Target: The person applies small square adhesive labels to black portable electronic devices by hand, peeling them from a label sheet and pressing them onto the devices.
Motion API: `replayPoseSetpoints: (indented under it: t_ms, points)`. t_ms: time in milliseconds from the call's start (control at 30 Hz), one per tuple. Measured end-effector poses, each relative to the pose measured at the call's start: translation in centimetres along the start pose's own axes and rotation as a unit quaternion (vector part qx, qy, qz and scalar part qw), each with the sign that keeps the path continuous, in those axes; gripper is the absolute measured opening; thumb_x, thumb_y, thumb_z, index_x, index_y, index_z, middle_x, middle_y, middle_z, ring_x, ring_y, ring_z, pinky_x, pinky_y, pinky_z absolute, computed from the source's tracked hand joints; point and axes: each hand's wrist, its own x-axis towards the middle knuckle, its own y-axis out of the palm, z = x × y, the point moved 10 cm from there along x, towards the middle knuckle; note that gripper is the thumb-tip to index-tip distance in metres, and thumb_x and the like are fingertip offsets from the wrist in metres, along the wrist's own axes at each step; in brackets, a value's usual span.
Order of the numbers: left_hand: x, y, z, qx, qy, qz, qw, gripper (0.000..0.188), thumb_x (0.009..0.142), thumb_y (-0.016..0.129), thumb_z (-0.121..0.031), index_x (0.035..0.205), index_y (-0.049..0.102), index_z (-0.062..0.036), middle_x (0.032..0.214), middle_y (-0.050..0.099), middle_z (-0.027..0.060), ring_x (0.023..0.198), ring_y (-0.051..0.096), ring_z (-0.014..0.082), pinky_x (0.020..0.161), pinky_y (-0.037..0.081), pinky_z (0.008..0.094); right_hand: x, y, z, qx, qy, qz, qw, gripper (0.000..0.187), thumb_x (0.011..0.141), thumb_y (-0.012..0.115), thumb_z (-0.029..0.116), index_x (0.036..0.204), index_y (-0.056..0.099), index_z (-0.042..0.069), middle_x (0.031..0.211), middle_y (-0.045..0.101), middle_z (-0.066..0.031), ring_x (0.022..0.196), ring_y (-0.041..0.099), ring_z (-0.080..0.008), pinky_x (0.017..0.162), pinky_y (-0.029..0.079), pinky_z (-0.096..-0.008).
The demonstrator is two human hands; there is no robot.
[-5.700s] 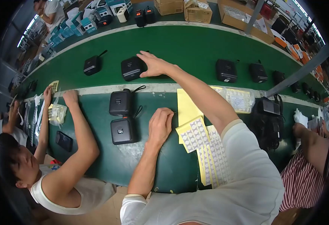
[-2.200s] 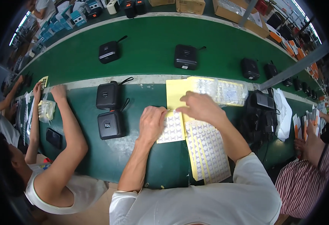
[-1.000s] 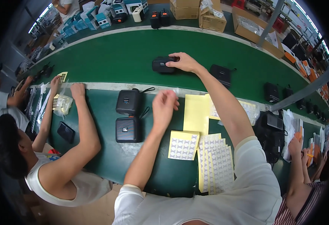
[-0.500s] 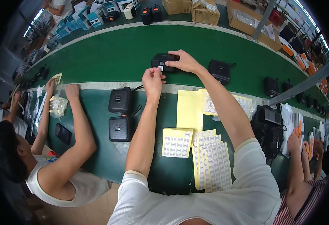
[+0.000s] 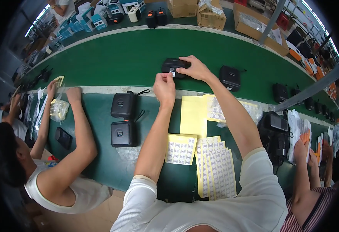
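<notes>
My right hand (image 5: 195,69) grips a small black box-shaped device (image 5: 171,66) on the green conveyor belt (image 5: 111,62), reaching far forward. My left hand (image 5: 164,86) is just in front of the device, fingers pinched at its near edge; a small white sticker seems to be at the fingertips. Below my arms lie yellow-backed sticker sheets (image 5: 181,149) and a plain yellow backing sheet (image 5: 193,116) on the dark green bench.
Two black devices with cords (image 5: 124,104) (image 5: 123,133) sit on the bench left of my arms. Another black device (image 5: 230,77) rides the belt to the right. A person on the left (image 5: 57,181) reaches over the bench; another person's hands (image 5: 305,149) work at right. Cardboard boxes (image 5: 212,13) stand beyond the belt.
My left hand has dropped slightly back from the device's top toward its near edge. My right hand keeps holding the device on the belt, which sits nearer the middle of the view.
</notes>
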Motion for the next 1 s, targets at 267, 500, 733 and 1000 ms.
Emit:
replayPoseSetpoints:
  t_ms: [267,500,733,1000]
  points:
    - [-1.2,1.3,-2.3,0.104,-0.007,0.065,0.992,0.024,0.089,0.064,-0.026,0.091,0.070,-0.0028,0.076,0.070,0.0133,0.070,0.069,0.0290,0.066,0.052,0.0404,-1.5,-1.7,-1.8,-0.001,-0.002,-0.021,1.000,0.073,0.073,0.076,0.048,0.132,0.058,0.009,0.127,0.053,-0.0183,0.114,0.057,-0.0311,0.097,0.047,-0.0356]
    - [-1.4,2.6,1.2,-0.119,-0.128,0.172,0.969,0.021,0.093,0.056,-0.013,0.098,0.068,0.0030,0.067,0.063,0.0068,0.047,0.051,0.0109,0.044,0.039,0.0269,-3.0,-1.3,0.0,-0.027,-0.055,-0.003,0.998,0.062,0.076,0.076,0.038,0.132,0.059,0.018,0.132,0.047,-0.0190,0.121,0.051,-0.0345,0.101,0.044,-0.0383]
    - [-2.9,4.2,1.9,-0.209,-0.231,0.271,0.911,0.017,0.093,0.052,-0.007,0.102,0.062,0.0037,0.069,0.060,0.0071,0.043,0.041,0.0084,0.037,0.028,0.0249,-4.2,-1.2,0.7,-0.138,-0.076,-0.034,0.987,0.074,0.072,0.079,0.034,0.138,0.048,0.017,0.142,0.036,-0.0250,0.130,0.041,-0.0419,0.105,0.043,-0.0456]
    - [-4.1,4.6,1.4,-0.273,-0.309,0.316,0.854,0.019,0.095,0.053,-0.012,0.106,0.060,0.0022,0.077,0.062,0.0102,0.048,0.043,0.0100,0.043,0.032,0.0250,-4.7,-0.8,1.2,-0.218,-0.080,-0.104,0.967,0.080,0.072,0.081,0.037,0.136,0.041,0.012,0.140,0.035,-0.0259,0.126,0.043,-0.0446,0.095,0.050,-0.0481]
